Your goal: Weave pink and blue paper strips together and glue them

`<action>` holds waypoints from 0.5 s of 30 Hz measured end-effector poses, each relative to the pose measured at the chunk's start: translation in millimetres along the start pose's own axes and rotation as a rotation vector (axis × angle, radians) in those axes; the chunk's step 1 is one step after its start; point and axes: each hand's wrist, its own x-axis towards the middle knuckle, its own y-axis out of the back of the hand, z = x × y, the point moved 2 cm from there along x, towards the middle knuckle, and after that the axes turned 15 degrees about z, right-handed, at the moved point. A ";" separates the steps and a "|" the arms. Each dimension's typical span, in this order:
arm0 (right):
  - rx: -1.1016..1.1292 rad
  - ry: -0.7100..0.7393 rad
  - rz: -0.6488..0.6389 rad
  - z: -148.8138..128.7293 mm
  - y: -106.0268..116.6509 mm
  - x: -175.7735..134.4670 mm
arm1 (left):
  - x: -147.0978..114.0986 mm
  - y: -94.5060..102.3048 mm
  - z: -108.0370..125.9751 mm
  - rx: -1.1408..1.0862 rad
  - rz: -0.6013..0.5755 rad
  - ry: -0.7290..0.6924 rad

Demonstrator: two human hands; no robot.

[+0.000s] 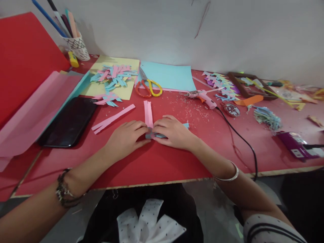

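Observation:
My left hand [128, 136] and my right hand [174, 132] meet near the table's front edge, fingertips pinched together. Between them is a small blue-grey paper strip [149, 136], mostly covered by the fingers; its full shape is hidden. Just beyond my fingertips lies a pink paper strip [148, 113] pointing away from me. To the left of it, a second pink strip [113, 118], split at its near end, lies at a slant. A scrap of light blue paper [186, 125] shows beside my right wrist.
Scissors [149, 87] rest by a blue sheet [167, 74]. Folded paper pieces [113, 74] cover a yellow sheet [128, 91]. A black phone [72, 123] lies left. At right are a pink glue gun [202, 97] with its cord [238, 135] and a purple power strip [296, 145].

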 end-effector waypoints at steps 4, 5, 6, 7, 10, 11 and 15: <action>-0.044 0.034 -0.020 -0.2 -1.2 -0.7 | -0.7 -0.7 -1.7 0.018 0.008 -0.030; -0.060 0.042 -0.022 -0.6 -1.5 -0.8 | -0.9 -0.9 -2.0 0.018 0.011 -0.033; -0.080 0.053 -0.021 -1.3 -1.8 -0.8 | -1.1 -1.0 -2.1 0.015 0.011 -0.033; -0.106 0.066 -0.011 -2.4 -1.8 -0.6 | -1.2 -1.1 -2.2 0.009 0.012 -0.031; -0.199 0.110 0.057 -7.5 -0.5 1.2 | -1.5 -0.3 -2.4 -0.026 0.034 0.009; -0.218 0.125 0.078 -9.3 0.1 2.0 | -1.5 0.2 -2.2 -0.041 0.037 0.026; -0.212 0.188 0.110 -15.1 0.4 3.8 | -0.5 2.4 -1.0 -0.092 0.064 0.057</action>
